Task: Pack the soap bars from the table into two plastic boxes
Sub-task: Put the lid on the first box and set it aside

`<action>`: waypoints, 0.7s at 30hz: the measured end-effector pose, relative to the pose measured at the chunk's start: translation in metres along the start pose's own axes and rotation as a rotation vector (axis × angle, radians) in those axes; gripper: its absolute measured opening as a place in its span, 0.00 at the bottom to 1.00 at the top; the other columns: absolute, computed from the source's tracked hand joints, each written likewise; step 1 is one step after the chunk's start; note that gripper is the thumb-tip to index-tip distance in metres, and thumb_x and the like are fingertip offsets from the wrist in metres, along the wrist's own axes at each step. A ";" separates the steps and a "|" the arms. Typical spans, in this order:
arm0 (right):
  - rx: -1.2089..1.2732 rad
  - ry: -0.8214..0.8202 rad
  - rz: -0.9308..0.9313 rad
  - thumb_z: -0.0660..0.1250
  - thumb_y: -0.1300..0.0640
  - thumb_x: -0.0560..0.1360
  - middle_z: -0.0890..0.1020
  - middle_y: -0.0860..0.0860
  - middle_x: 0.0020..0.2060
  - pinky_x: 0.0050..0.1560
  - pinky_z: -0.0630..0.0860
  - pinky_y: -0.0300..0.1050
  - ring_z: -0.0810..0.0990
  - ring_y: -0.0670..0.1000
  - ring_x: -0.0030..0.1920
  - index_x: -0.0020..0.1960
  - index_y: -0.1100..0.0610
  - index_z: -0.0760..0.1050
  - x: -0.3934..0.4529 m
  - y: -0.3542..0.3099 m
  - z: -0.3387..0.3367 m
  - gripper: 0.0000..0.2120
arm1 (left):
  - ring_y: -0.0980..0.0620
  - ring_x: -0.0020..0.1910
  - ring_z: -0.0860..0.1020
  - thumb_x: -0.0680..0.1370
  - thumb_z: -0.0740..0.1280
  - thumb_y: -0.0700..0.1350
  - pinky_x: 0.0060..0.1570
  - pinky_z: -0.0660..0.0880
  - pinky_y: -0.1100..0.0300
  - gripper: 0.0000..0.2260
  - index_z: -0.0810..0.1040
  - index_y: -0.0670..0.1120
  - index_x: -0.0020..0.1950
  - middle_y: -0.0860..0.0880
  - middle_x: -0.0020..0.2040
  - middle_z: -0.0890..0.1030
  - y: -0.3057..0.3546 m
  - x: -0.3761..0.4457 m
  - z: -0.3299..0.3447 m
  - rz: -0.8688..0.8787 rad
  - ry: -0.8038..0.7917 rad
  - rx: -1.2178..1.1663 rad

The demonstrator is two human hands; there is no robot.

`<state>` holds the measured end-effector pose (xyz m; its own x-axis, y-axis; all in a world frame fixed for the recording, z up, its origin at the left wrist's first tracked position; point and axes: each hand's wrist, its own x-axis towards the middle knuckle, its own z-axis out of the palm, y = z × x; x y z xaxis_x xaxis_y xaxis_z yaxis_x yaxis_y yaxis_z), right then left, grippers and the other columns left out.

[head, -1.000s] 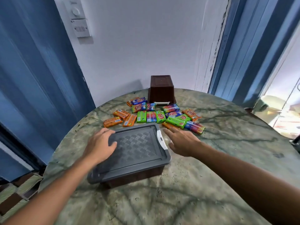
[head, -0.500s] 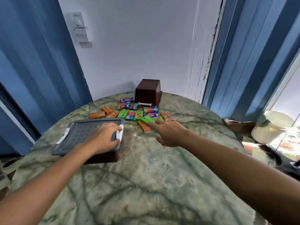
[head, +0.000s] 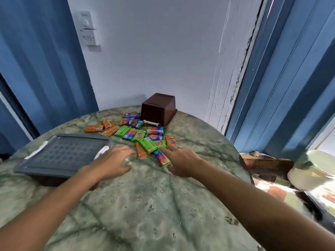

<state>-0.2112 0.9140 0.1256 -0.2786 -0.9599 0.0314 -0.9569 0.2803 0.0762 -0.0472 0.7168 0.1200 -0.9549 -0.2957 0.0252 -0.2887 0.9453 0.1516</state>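
A person's two bare arms reach forward over a round, green-veined marble table (head: 154, 205); the view looks down from the head.

The left hand (head: 110, 163) hovers low over the table just right of a closed box (head: 61, 156), its fingers spread and loosely bent, holding nothing; motion blur makes it unclear whether the fingertips touch the tabletop. The box sits at the left of the table; it has a grey patterned lid with white clips at its left and right ends, and a dark brown body showing beneath.

The right hand (head: 181, 163) lies to the right of the left hand, the two apart; its fingers are stretched forward and relaxed, gripping nothing; the fingertips reach the near edge of the soap bars (head: 139, 133), beside a rainbow-striped bar (head: 161, 157) and a green bar (head: 147, 144); whether they touch cannot be told.

The soap bars lie loose in a scattered cluster at the far middle of the table, in orange, green, blue and rainbow wrappers; the orange ones lie mostly on the left of the cluster.

Behind the cluster, at the far edge, a second brown box (head: 158, 109) rests upside down, tilted, with a white clip at its lower rim.

Beyond the table stand a pale wall (head: 154, 51) with a white switch panel (head: 88, 29); blue doors flank the wall on both sides.
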 end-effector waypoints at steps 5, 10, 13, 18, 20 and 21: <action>-0.005 -0.014 -0.004 0.62 0.51 0.77 0.68 0.58 0.69 0.52 0.77 0.55 0.75 0.60 0.62 0.76 0.52 0.54 -0.020 0.074 0.003 0.31 | 0.52 0.72 0.63 0.75 0.66 0.53 0.69 0.64 0.49 0.26 0.66 0.54 0.73 0.52 0.72 0.67 0.067 0.042 0.010 -0.053 -0.154 0.013; -0.023 -0.004 -0.032 0.61 0.48 0.78 0.69 0.57 0.68 0.54 0.73 0.53 0.75 0.60 0.63 0.77 0.53 0.53 -0.021 0.144 -0.006 0.31 | 0.51 0.71 0.64 0.77 0.65 0.53 0.69 0.64 0.51 0.27 0.63 0.51 0.75 0.50 0.72 0.68 0.122 0.084 0.000 -0.101 -0.151 0.042; -0.048 -0.012 -0.116 0.62 0.51 0.77 0.71 0.57 0.66 0.55 0.72 0.50 0.75 0.60 0.61 0.76 0.53 0.55 -0.017 0.178 -0.009 0.30 | 0.50 0.70 0.65 0.76 0.65 0.52 0.68 0.65 0.51 0.27 0.64 0.52 0.74 0.49 0.71 0.69 0.148 0.096 -0.002 -0.167 -0.129 0.033; -0.029 0.003 -0.257 0.62 0.53 0.76 0.72 0.57 0.64 0.52 0.73 0.49 0.77 0.59 0.59 0.75 0.53 0.56 -0.011 0.223 -0.010 0.30 | 0.49 0.71 0.64 0.76 0.64 0.54 0.69 0.64 0.47 0.26 0.63 0.55 0.74 0.50 0.73 0.68 0.189 0.103 -0.001 -0.311 -0.085 0.052; -0.064 -0.034 -0.322 0.62 0.53 0.76 0.72 0.57 0.64 0.52 0.72 0.49 0.77 0.60 0.59 0.75 0.53 0.55 -0.009 0.235 -0.007 0.30 | 0.48 0.71 0.64 0.77 0.65 0.54 0.69 0.63 0.47 0.26 0.64 0.54 0.74 0.49 0.72 0.69 0.205 0.101 0.002 -0.367 -0.088 0.034; -0.079 -0.043 -0.350 0.62 0.53 0.76 0.72 0.58 0.64 0.52 0.73 0.49 0.76 0.60 0.60 0.75 0.52 0.55 -0.005 0.243 -0.006 0.30 | 0.48 0.71 0.64 0.77 0.65 0.52 0.68 0.63 0.50 0.25 0.66 0.52 0.73 0.48 0.71 0.69 0.214 0.101 0.004 -0.390 -0.086 0.015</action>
<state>-0.4416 0.9870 0.1500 0.0601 -0.9969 -0.0517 -0.9861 -0.0673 0.1520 -0.2056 0.8900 0.1511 -0.7755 -0.6209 -0.1142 -0.6312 0.7664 0.1189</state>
